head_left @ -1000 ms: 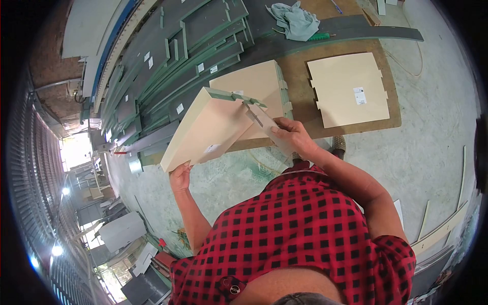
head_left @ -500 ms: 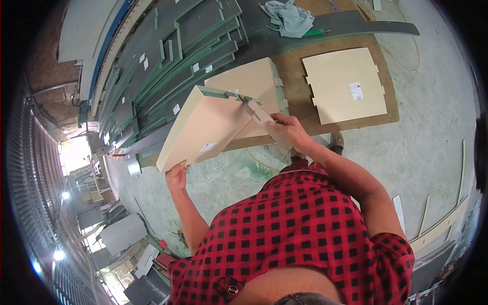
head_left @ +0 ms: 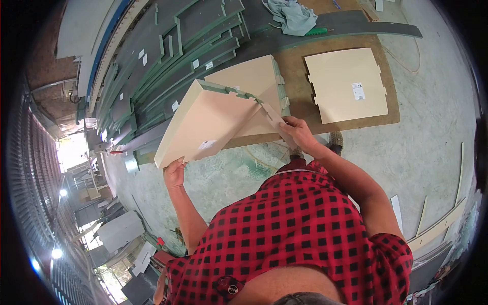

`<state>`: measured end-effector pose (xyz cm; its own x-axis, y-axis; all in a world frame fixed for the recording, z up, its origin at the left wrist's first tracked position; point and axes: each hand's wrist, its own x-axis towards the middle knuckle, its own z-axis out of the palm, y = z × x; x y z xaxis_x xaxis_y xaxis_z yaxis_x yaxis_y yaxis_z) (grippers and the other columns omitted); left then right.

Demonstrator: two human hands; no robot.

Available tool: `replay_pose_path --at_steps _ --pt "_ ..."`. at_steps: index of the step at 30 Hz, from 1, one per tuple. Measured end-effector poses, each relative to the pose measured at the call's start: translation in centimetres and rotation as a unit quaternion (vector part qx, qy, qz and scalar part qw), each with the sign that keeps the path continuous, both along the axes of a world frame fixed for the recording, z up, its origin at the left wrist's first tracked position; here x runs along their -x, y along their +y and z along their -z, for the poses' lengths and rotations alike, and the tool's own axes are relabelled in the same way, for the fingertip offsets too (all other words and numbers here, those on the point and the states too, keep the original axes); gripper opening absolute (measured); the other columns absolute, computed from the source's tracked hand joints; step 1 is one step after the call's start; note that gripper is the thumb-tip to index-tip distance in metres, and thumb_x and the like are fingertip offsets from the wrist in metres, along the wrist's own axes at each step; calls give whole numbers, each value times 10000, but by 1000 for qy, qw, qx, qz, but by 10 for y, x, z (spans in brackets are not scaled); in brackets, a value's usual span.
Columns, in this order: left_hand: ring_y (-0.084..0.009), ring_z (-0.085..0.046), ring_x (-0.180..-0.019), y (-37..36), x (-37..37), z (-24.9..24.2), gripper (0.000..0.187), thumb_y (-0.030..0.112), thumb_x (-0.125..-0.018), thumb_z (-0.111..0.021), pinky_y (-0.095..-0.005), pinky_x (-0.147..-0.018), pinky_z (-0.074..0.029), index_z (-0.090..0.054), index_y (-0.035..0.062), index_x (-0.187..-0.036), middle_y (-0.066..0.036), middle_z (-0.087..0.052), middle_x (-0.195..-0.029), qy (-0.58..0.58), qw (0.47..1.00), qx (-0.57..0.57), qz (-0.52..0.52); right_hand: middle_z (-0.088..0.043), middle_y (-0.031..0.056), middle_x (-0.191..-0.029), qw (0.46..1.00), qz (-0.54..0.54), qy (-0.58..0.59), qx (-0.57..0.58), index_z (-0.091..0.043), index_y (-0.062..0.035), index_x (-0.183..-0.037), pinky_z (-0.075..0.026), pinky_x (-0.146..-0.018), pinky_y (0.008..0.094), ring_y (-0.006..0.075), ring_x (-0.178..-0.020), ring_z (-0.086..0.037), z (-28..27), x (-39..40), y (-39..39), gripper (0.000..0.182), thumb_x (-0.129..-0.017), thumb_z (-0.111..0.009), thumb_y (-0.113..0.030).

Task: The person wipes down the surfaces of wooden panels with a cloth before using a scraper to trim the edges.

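My left hand [head_left: 174, 173] grips the near left corner of a thick cream panel [head_left: 206, 124], which is held tilted. Green notches run along the panel's far edge, and a white label is on its face. In my right hand [head_left: 300, 134], the fingers are closed around a narrow flat pale strip [head_left: 275, 118]. The strip's far end is at the right end of the notched edge; whether it touches cannot be made out. Behind the tilted panel lies a second cream panel [head_left: 256, 76] with green notched edges.
A third labelled cream panel [head_left: 340, 104] lies flat on the brown worktable [head_left: 300, 96]. A grey-blue cloth [head_left: 292, 18] and a green-handled tool [head_left: 317, 31] are at the back. Dark green-edged boards [head_left: 188, 66] are stacked at left. Off-cut strips [head_left: 437, 223] lie on the floor at right.
My right hand and the strip have moved right and slightly down, away from the middle of the notched edge. The tilted panel and my left hand have shifted slightly left and up.
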<state>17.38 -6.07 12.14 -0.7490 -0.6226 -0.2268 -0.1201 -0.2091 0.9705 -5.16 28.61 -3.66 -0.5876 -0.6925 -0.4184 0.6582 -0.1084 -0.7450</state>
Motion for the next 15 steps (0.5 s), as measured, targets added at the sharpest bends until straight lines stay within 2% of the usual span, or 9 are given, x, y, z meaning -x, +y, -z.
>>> replay_pose_path --at_steps 1,3,4,6,9,13,15 --pt "-250 -593 -952 -1 -1 2 457 -42 -726 -628 -422 -735 -489 -551 46 -1168 -76 -620 -1043 -4 1000 2 -5 -631 82 -915 1000 -2 3 -1 -580 54 -1120 -449 -707 261 140 -781 -566 5 2 1 357 -888 -589 -217" --pt "-256 -594 -964 4 2 0 464 -45 -724 -629 -430 -749 -492 -549 43 -1173 -77 -620 -1049 -1 1000 5 -15 -625 48 -914 995 -7 83 -58 -597 29 -1102 -443 -734 261 122 -811 -562 11 9 1 321 -849 -634 -166" --pt "-237 -605 -930 16 9 -5 466 -52 -706 -646 -405 -738 -493 -564 38 -1155 -74 -629 -1028 -4 999 8 -43 -625 48 -914 994 -11 90 -57 -597 29 -1102 -443 -734 261 122 -811 -562 2 12 -1 321 -849 -634 -166" --pt "-218 -616 -897 19 9 -6 467 -59 -687 -664 -380 -727 -494 -580 32 -1137 -70 -638 -1007 0 997 8 -77 -620 20 -907 994 78 45 60 -607 -7 -1095 -439 -755 267 114 -840 -559 -20 20 0 326 -786 -681 -78" --pt "-224 -620 -929 11 -3 7 497 -73 -670 -670 -387 -775 -505 -577 29 -1147 -72 -637 -1024 8 997 16 -80 -613 8 -923 992 92 3 86 -611 -36 -1093 -438 -754 273 118 -835 -563 -66 43 -16 370 -735 -702 -13" --pt "-203 -594 -986 20 -3 12 526 -42 -680 -690 -358 -819 -480 -555 42 -1181 -58 -618 -1079 24 997 32 -71 -613 19 -1002 996 -18 -34 85 -610 -55 -1136 -436 -831 279 123 -905 -566 -65 75 -50 403 -745 -701 -25" --pt "-195 -580 -1014 27 -1 15 541 -19 -692 -700 -355 -839 -466 -539 55 -1203 -51 -606 -1107 35 996 44 -76 -620 15 -1003 995 -18 -34 95 -611 -60 -1152 -429 -856 279 120 -928 -564 -58 74 -68 412 -751 -702 -32"
